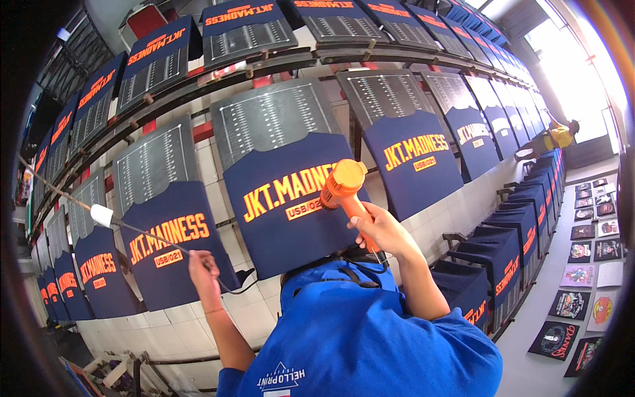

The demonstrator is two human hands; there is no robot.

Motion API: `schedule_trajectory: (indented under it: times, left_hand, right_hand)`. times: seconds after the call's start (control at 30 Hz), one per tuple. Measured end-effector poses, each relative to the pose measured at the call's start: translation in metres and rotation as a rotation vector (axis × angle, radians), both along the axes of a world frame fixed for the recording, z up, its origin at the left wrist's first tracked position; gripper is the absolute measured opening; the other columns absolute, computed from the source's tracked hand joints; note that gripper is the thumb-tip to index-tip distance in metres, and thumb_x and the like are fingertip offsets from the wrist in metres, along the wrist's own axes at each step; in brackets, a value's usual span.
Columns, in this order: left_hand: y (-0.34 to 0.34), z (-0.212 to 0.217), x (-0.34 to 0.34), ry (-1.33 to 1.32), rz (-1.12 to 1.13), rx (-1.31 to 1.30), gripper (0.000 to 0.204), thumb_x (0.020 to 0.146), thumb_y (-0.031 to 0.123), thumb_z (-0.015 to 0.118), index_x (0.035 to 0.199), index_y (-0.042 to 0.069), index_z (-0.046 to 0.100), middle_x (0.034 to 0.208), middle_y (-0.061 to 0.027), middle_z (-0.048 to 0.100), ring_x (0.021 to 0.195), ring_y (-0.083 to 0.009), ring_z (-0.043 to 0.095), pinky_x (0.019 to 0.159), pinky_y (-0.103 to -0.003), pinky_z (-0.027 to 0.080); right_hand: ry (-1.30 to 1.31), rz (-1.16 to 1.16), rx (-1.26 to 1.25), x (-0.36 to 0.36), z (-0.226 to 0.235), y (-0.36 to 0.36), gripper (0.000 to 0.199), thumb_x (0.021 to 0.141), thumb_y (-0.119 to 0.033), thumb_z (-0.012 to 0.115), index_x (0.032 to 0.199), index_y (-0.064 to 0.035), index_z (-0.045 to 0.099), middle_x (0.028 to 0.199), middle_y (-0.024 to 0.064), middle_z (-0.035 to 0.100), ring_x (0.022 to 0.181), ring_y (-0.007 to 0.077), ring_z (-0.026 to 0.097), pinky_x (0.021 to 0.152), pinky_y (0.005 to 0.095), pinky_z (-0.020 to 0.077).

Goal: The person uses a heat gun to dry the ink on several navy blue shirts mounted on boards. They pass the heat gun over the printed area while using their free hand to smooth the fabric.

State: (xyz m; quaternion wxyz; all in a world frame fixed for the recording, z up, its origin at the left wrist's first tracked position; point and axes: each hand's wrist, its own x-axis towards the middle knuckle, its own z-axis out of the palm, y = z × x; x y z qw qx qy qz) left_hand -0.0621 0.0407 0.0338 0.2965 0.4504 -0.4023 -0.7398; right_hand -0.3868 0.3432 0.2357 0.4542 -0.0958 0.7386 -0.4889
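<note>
My right hand [382, 230] is wrapped round the handle of an orange hair dryer [345, 178]. Its nozzle points down and left at the orange lettering on a navy T-shirt [264, 231], which lies flat over a dark printing board [274, 119] in front of me. Whether the nozzle touches the cloth, I cannot tell. Off to the left, my left hand [204, 270] is closed on a dark power cord [149, 235]. The cord stretches up to the far left, with a white piece [101, 215] on it, and a loop hangs below the hand.
More boards with navy shirts stand in rows left and right, such as one shirt [417, 159] beside mine. A second row [245, 40] runs behind a metal rail. Draped shirts [489, 258] line the right. A person in yellow [559, 137] bends far right, near prints [570, 303].
</note>
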Motion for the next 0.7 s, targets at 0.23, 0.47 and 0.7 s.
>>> schedule_trajectory:
  times: [0.23, 0.47, 0.7]
  left_hand:
    - [0.153, 0.085, -0.135, 0.062, -0.682, -0.102, 0.055, 0.110, 0.044, 0.040, 0.095, -0.004, 0.063, 0.098, -0.0145, 0.066, 0.079, -0.0193, 0.067, 0.069, -0.033, 0.061]
    - [0.283, 0.139, -0.288, 0.172, -0.707, -0.223, 0.057, 0.110, 0.045, 0.041, 0.095, -0.005, 0.065, 0.101, -0.0172, 0.065, 0.084, -0.0224, 0.068, 0.074, -0.035, 0.061]
    - [0.415, 0.153, -0.368, 0.151, -0.780, -0.156, 0.050, 0.111, 0.037, 0.042, 0.103, -0.005, 0.066, 0.101, -0.0129, 0.066, 0.084, -0.0182, 0.066, 0.078, -0.031, 0.057]
  right_hand:
    - [-0.218, -0.200, -0.373, -0.096, -0.024, 0.093, 0.054, 0.095, -0.011, 0.065, 0.143, 0.0015, 0.045, 0.112, 0.0089, 0.064, 0.073, 0.0117, 0.063, 0.064, 0.0268, 0.0556]
    - [-0.292, -0.220, -0.504, -0.220, -0.024, 0.220, 0.060, 0.096, -0.017, 0.063, 0.150, -0.0026, 0.040, 0.117, 0.0128, 0.062, 0.061, 0.0147, 0.064, 0.048, 0.0268, 0.0516]
    - [-0.212, -0.165, -0.274, -0.306, -0.025, 0.314, 0.034, 0.089, -0.011, 0.067, 0.119, -0.0015, 0.056, 0.091, 0.0048, 0.064, 0.063, 0.0125, 0.063, 0.046, 0.0257, 0.0467]
